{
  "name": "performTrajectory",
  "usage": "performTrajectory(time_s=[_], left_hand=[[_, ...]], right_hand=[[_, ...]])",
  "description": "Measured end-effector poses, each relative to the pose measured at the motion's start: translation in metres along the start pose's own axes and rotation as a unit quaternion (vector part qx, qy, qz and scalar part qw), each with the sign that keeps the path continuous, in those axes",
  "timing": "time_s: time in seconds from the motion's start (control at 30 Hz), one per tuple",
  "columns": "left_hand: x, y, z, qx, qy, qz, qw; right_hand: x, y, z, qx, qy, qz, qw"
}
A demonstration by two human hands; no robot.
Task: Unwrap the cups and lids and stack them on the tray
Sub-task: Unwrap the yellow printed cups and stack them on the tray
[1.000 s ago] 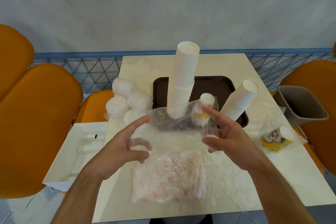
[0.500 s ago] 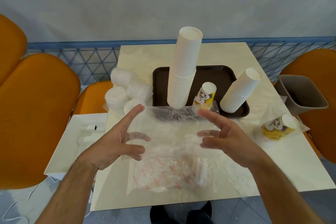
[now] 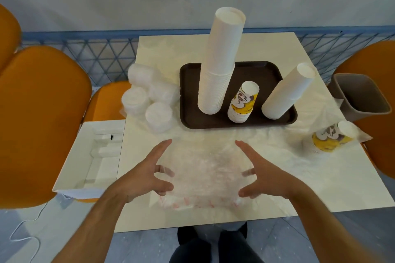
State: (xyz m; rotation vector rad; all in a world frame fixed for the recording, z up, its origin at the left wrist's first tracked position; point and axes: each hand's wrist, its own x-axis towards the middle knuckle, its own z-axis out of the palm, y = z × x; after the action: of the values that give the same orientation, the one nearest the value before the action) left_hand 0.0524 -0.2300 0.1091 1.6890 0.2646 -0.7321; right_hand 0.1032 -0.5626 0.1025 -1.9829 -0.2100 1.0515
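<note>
At the near edge of the desk (image 3: 267,49), both hands, left (image 3: 147,174) and right (image 3: 264,175), spread open-fingered against a clear plastic wrapper (image 3: 205,168), which could slip or billow forward into the tall leaning cup stacks (image 3: 220,66) on the tray (image 3: 186,96).

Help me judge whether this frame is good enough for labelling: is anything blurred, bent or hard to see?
Head view: wide-angle bending bows the table edges and splays the tall cup stack outward; the clear plastic wrap between left hand and right hand is smeared and faint; its outline is hard to trace; light is soft, shadows weak.
</note>
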Motion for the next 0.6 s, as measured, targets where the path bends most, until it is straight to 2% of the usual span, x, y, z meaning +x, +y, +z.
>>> performTrajectory(time_s=[0.03, 0.1, 0.17, 0.2, 0.27, 0.37, 0.43, 0.5, 0.57, 0.6], left_hand=[[0.002, -0.001, 0.003, 0.008, 0.002, -0.001, 1.000], [0.005, -0.005, 0.009, 0.023, 0.006, -0.002, 1.000], [0.009, -0.010, 0.014, 0.027, 0.011, 0.000, 1.000], [0.012, -0.014, 0.016, 0.028, 0.017, 0.002, 0.999], [0.016, -0.020, 0.018, 0.033, 0.027, 0.003, 0.999], [0.020, -0.027, 0.020, 0.058, 0.029, 0.003, 0.998], [0.020, -0.029, 0.019, 0.097, 0.035, 0.004, 0.995], [0.020, -0.030, 0.019, 0.205, 0.115, 0.029, 0.972], [0.022, -0.033, 0.024, 0.318, 0.257, 0.073, 0.910], [0.025, -0.032, 0.031, 0.336, 0.295, 0.109, 0.888]], right_hand=[[0.003, 0.004, 0.001, -0.080, 0.033, 0.003, 0.996], [0.008, 0.008, 0.008, -0.215, 0.153, -0.011, 0.964], [0.010, 0.003, 0.023, -0.236, 0.272, -0.067, 0.930], [0.011, 0.001, 0.033, -0.231, 0.291, -0.096, 0.923], [0.018, -0.001, 0.054, -0.266, 0.255, -0.121, 0.922], [0.032, 0.012, 0.073, -0.338, 0.164, -0.055, 0.925], [0.041, 0.022, 0.079, -0.353, 0.147, -0.029, 0.924], [0.046, 0.028, 0.083, -0.360, 0.143, -0.025, 0.922], [0.050, 0.031, 0.085, -0.362, 0.146, -0.029, 0.920], [0.051, 0.032, 0.086, -0.361, 0.148, -0.030, 0.920]])
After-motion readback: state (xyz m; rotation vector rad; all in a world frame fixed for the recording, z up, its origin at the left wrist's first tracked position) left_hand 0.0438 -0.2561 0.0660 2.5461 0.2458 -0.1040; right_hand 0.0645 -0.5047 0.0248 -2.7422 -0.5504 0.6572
